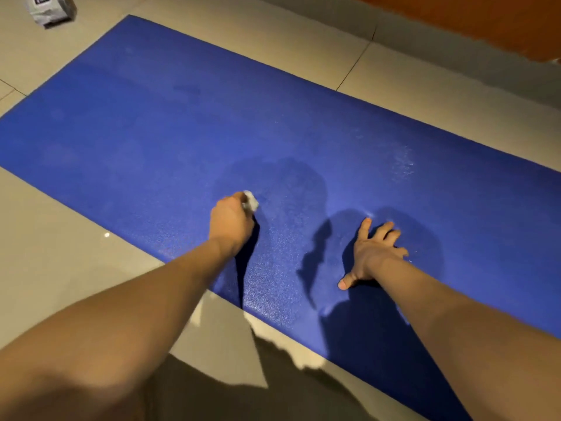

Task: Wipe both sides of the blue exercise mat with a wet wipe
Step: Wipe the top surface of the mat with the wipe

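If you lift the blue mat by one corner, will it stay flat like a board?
Probably not. The mat looks thin and puckers by the right hand, so it likely droops. Its grainy surface probably isn't slippery.

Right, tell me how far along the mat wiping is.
Done: wet streaks glisten on the blue mat, so part of this face looks wiped. In hand: the left hand grips the wet wipe against the mat while the right hand presses it flat. Left: the far stretch shows little sheen; the other side cannot be judged.

Beige floor tiles (60, 253); orange-brown surface (485, 22)
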